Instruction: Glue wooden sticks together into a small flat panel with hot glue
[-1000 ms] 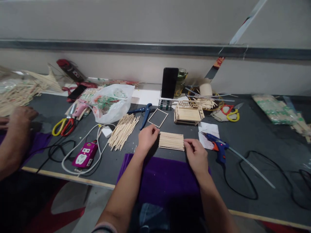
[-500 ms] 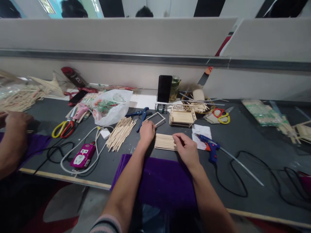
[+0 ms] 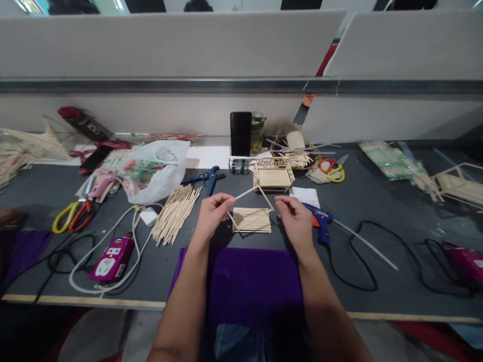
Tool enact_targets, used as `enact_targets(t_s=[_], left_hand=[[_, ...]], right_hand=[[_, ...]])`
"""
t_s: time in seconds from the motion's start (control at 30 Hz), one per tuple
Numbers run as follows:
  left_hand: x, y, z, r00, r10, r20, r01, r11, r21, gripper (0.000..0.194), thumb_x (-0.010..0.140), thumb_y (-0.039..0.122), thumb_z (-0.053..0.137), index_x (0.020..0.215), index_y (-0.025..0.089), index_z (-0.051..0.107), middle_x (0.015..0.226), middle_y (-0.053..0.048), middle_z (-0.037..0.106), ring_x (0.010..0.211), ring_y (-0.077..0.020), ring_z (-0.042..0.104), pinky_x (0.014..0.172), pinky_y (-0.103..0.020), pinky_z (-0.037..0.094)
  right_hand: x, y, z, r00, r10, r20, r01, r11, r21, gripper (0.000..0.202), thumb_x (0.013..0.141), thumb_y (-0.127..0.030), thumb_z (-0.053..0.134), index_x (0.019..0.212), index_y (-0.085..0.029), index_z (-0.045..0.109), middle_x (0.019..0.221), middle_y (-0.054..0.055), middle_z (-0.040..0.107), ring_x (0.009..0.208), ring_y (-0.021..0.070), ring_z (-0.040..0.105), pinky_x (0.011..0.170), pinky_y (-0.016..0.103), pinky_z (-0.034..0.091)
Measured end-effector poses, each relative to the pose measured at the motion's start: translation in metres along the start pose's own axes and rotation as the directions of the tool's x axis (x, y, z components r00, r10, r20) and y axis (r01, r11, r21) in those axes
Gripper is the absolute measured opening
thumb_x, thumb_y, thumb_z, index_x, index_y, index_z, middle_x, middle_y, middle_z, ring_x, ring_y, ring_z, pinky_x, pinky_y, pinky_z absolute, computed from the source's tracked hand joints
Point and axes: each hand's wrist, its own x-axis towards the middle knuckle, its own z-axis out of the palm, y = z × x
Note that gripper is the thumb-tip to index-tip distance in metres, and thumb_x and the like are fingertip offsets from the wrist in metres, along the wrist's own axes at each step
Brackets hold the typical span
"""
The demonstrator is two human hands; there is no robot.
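Note:
My left hand (image 3: 216,213) pinches one corner of a thin wooden stick frame (image 3: 265,198), which is tilted above the table. Beneath it lies a flat panel of parallel sticks (image 3: 251,221). Close to the frame's right corner is my right hand (image 3: 295,217), thumb and fingers drawn together; whether they hold anything is too small to make out. A small stick-built model (image 3: 273,177) stands just behind the frame. The blue glue gun (image 3: 323,229) rests beside my right hand. To the left of my left hand is a pile of loose sticks (image 3: 177,213).
Blue cutters (image 3: 212,177), a plastic bag (image 3: 156,168) and a phone (image 3: 240,133) stand or lie farther back. Red-and-yellow scissors (image 3: 334,173) are at back right. A magenta power strip (image 3: 112,259) with looped cables lies left. Purple cloth (image 3: 252,281) covers the front edge.
My left hand has lifted the stick frame and brought it over the panel. My right hand has come off the panel and moved to the right. The view has shifted slightly.

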Motion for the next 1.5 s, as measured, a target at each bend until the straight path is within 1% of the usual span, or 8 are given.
enact_targets(t_s=[0.17, 0.4, 0.6, 0.83, 1.07, 1.17, 1.27, 1.5], left_hand=[[-0.004, -0.001, 0.001, 0.996, -0.065, 0.061, 0.063, 0.998, 0.031, 0.028, 0.068, 0.042, 0.075, 0.072, 0.015, 0.068, 0.056, 0.004, 0.053, 0.041, -0.0045, 0.039, 0.040, -0.018, 0.030], [0.000, -0.008, 0.008, 0.988, -0.150, 0.041, 0.155, 0.970, -0.185, 0.031, 0.063, 0.040, 0.080, 0.079, 0.015, 0.070, 0.063, 0.001, 0.062, 0.055, -0.0082, 0.054, 0.055, -0.020, 0.045], [-0.002, -0.009, 0.013, 0.988, -0.152, -0.027, 0.145, 0.973, -0.181, 0.028, 0.062, 0.039, 0.080, 0.071, 0.015, 0.068, 0.058, 0.002, 0.060, 0.046, -0.0068, 0.053, 0.048, -0.020, 0.044], [-0.007, -0.001, 0.010, 0.993, -0.115, -0.019, 0.112, 0.989, -0.094, 0.023, 0.067, 0.035, 0.078, 0.072, 0.015, 0.069, 0.059, 0.002, 0.062, 0.048, -0.0079, 0.056, 0.048, -0.020, 0.047], [-0.002, -0.005, 0.003, 0.988, -0.149, -0.046, 0.139, 0.974, -0.177, 0.028, 0.065, 0.038, 0.079, 0.073, 0.014, 0.068, 0.059, 0.002, 0.060, 0.043, -0.0072, 0.053, 0.043, -0.020, 0.048], [-0.001, -0.005, 0.005, 0.984, -0.142, -0.107, 0.113, 0.965, -0.238, 0.030, 0.063, 0.038, 0.081, 0.073, 0.013, 0.067, 0.058, 0.002, 0.061, 0.043, -0.0075, 0.055, 0.045, -0.020, 0.049], [0.000, -0.007, 0.008, 0.969, -0.166, -0.185, 0.099, 0.941, -0.322, 0.035, 0.060, 0.040, 0.083, 0.076, 0.013, 0.067, 0.059, 0.001, 0.064, 0.046, -0.0097, 0.060, 0.047, -0.020, 0.051], [0.003, -0.011, 0.013, 0.928, -0.239, -0.285, 0.067, 0.861, -0.504, 0.043, 0.052, 0.041, 0.087, 0.075, 0.013, 0.064, 0.062, 0.000, 0.068, 0.054, -0.0136, 0.067, 0.050, -0.020, 0.056]], right_hand=[[-0.008, 0.004, 0.010, 0.980, -0.040, 0.193, 0.057, 0.995, -0.080, 0.025, 0.082, -0.042, 0.061, 0.082, -0.020, 0.072, 0.076, 0.003, 0.066, 0.063, 0.0141, 0.054, 0.059, 0.026, 0.042], [-0.011, 0.013, 0.010, 0.981, 0.101, 0.168, -0.075, 0.985, -0.154, 0.031, 0.084, -0.047, 0.056, 0.080, -0.020, 0.071, 0.063, 0.000, 0.065, 0.057, 0.0149, 0.058, 0.054, 0.025, 0.042], [-0.010, 0.013, 0.011, 0.970, 0.166, 0.176, -0.121, 0.962, -0.245, 0.026, 0.083, -0.045, 0.058, 0.085, -0.024, 0.073, 0.066, 0.001, 0.070, 0.064, 0.0185, 0.066, 0.060, 0.027, 0.047], [-0.016, 0.010, 0.011, 0.956, 0.234, 0.177, -0.222, 0.971, -0.084, 0.025, 0.085, -0.043, 0.056, 0.091, -0.022, 0.071, 0.069, 0.001, 0.072, 0.067, 0.0184, 0.069, 0.063, 0.027, 0.051], [-0.013, 0.001, 0.009, 0.946, 0.220, 0.237, -0.249, 0.963, 0.103, 0.027, 0.086, -0.045, 0.057, 0.086, -0.020, 0.068, 0.069, 0.004, 0.073, 0.064, 0.0182, 0.069, 0.065, 0.030, 0.054], [-0.010, 0.003, 0.009, 0.949, 0.283, 0.142, -0.314, 0.892, 0.325, 0.027, 0.084, -0.046, 0.061, 0.086, -0.019, 0.063, 0.076, 0.006, 0.075, 0.069, 0.0189, 0.071, 0.063, 0.029, 0.055], [-0.008, 0.004, 0.010, 0.944, 0.328, -0.038, -0.268, 0.827, 0.494, 0.026, 0.079, -0.042, 0.068, 0.082, -0.018, 0.060, 0.076, 0.006, 0.075, 0.068, 0.0188, 0.071, 0.060, 0.027, 0.054], [-0.006, 0.001, 0.010, 0.908, 0.285, -0.306, -0.069, 0.824, 0.562, 0.024, 0.076, -0.034, 0.072, 0.071, -0.017, 0.056, 0.061, -0.001, 0.069, 0.055, 0.0126, 0.066, 0.059, 0.025, 0.053]])
